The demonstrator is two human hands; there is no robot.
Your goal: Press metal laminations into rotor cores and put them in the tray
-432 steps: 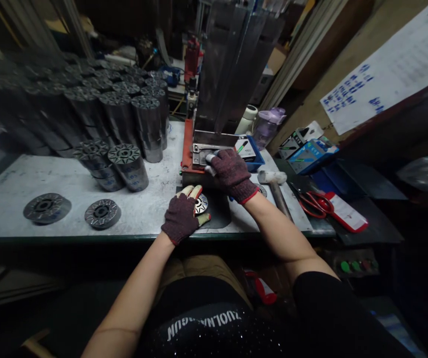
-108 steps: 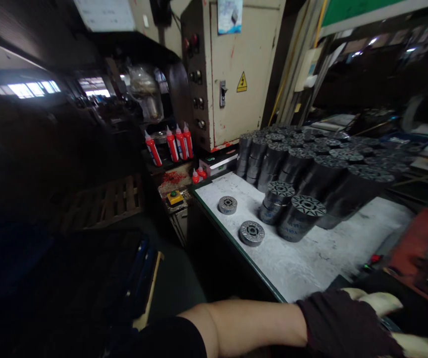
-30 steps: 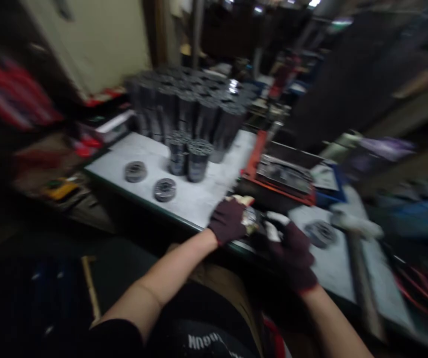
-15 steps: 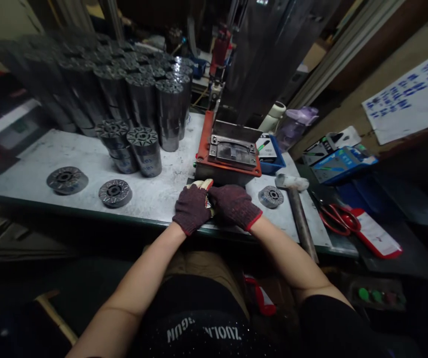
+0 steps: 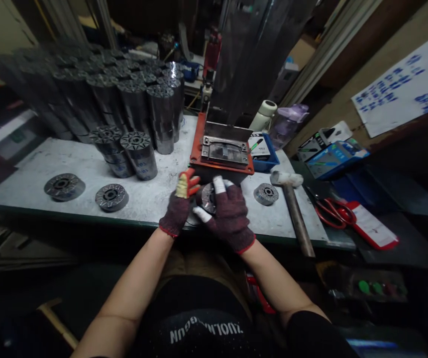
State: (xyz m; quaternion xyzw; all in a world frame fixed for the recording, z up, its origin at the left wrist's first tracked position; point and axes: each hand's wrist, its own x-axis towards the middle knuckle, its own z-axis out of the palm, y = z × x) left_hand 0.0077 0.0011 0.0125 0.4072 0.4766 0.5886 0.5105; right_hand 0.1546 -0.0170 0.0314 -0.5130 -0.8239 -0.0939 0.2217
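Both hands wear dark maroon knitted gloves with pale or orange-coated fingers. My right hand (image 5: 229, 215) wraps its fingers over a short, round slotted motor core (image 5: 207, 199) near the front edge of the table. Just left of that core, my left hand (image 5: 179, 204) is turned palm inward with fingers apart, and nothing shows in it. Behind both hands stands an orange-topped fixture (image 5: 196, 149) with a metal clamp block (image 5: 224, 152). To the right of my right hand lies a similar core (image 5: 266, 194).
Two more short cores (image 5: 111, 197) lie at the left. Tall stacks of cores (image 5: 161, 117) fill the back left. At the right are a hammer (image 5: 295, 209), red-handled scissors (image 5: 331, 211), a blue tray (image 5: 271, 158) and bottles (image 5: 264, 115). A machine column rises behind the fixture.
My hands were close together in front of the fixture. Now they are apart: the left has opened and turned palm inward, and the core shows under the right. The view has shifted slightly.
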